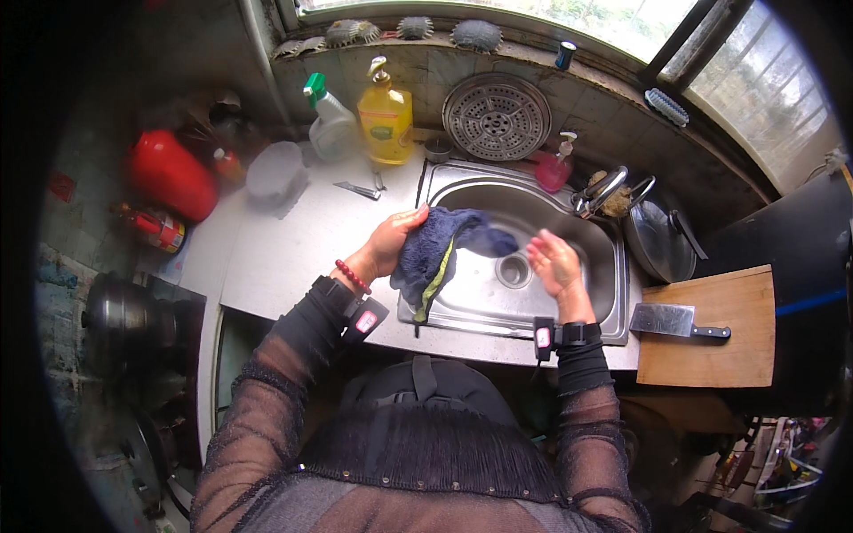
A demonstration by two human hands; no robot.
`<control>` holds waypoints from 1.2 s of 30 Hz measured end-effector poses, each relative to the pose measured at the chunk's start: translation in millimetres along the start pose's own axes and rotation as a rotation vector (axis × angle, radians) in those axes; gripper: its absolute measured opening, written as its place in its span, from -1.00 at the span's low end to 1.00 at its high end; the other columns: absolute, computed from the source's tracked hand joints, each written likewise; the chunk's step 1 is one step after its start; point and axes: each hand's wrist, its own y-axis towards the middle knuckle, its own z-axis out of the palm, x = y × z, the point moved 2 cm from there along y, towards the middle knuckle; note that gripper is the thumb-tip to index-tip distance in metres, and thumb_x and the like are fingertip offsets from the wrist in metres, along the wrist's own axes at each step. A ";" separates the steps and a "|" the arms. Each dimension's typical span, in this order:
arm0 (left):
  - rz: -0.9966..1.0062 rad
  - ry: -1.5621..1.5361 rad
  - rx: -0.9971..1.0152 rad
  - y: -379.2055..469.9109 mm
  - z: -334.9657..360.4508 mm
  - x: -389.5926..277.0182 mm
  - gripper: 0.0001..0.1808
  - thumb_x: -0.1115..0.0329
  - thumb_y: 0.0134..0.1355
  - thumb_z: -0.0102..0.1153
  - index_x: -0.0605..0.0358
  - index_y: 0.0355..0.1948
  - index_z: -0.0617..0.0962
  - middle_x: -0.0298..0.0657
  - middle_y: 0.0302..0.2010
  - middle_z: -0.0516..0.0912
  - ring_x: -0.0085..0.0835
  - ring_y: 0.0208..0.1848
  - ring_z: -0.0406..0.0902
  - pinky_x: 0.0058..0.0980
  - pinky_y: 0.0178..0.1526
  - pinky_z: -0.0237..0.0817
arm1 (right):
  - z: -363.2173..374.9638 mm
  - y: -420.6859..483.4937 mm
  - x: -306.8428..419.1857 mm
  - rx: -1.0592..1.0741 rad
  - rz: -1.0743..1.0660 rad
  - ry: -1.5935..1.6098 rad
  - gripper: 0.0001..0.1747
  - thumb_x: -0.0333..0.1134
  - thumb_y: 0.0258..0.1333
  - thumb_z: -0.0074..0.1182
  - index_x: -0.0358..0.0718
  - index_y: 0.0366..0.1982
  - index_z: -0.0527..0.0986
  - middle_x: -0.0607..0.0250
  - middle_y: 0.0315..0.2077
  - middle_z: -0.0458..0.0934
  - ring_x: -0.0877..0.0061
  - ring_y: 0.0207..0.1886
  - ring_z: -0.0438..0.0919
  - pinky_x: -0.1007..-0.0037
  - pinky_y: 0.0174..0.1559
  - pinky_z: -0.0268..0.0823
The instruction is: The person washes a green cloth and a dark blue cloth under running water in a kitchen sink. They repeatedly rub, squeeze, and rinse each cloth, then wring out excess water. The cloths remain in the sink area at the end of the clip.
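Note:
My left hand (388, 241) grips a dark blue cloth (433, 250) with a yellow-green edge, over the left side of the stainless steel sink (480, 303). One end of the cloth stretches right, blurred, towards the drain. Apart from the cloth, my right hand (555, 264) hovers over the right part of the basin, fingers spread, holding nothing. The chrome faucet (600, 193) stands behind the basin at the right.
A cleaver (664, 319) lies on a wooden cutting board (733, 360) right of the sink. Behind are a yellow soap bottle (385, 126), a spray bottle (332, 130), a round steamer rack (497, 116) and a pink pump bottle (553, 171). A box-cutter-like tool (358, 191) lies on the counter.

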 end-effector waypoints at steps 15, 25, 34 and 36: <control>0.104 0.246 -0.217 4.4 19.2 20.6 -0.55 0.07 0.39 -0.19 0.26 0.00 0.46 -0.11 -0.15 0.62 -0.40 -0.15 0.61 -0.42 -0.04 0.45 | 62.9 -40.2 -24.0 0.496 0.064 0.249 -0.87 -0.38 0.20 -0.02 -0.24 -0.23 0.36 0.22 -0.23 0.51 0.41 -0.15 0.52 0.28 -0.10 0.39; -0.255 0.427 -0.096 25.3 17.0 97.6 -0.71 0.23 0.29 0.02 0.21 -0.11 0.55 -0.36 -0.21 0.58 -0.64 -0.21 0.48 -0.67 -0.14 0.31 | 82.3 -38.3 -26.7 0.481 -0.363 -0.067 -0.87 -0.36 0.25 -0.03 -0.27 -0.24 0.36 0.43 -0.37 0.42 0.74 -0.32 0.36 0.65 -0.24 0.26; 0.221 0.001 -0.374 32.7 -36.3 31.6 -0.71 0.30 0.34 -0.18 0.22 -0.05 0.47 -0.17 -0.07 0.58 -0.40 -0.05 0.52 -0.30 0.07 0.31 | 12.3 -54.5 43.3 0.252 -0.373 0.208 -0.86 -0.36 0.27 -0.09 -0.25 -0.20 0.40 0.29 -0.29 0.50 0.55 -0.22 0.49 0.50 -0.19 0.38; 0.256 0.035 -0.324 29.5 -35.3 12.0 -0.71 0.29 0.36 -0.19 0.22 -0.03 0.44 -0.17 -0.05 0.57 -0.41 -0.08 0.54 -0.36 0.00 0.38 | 0.8 -64.0 33.5 0.216 -0.368 0.438 -0.81 -0.32 0.29 -0.15 -0.25 -0.17 0.41 0.19 -0.20 0.51 0.45 -0.13 0.53 0.37 -0.15 0.43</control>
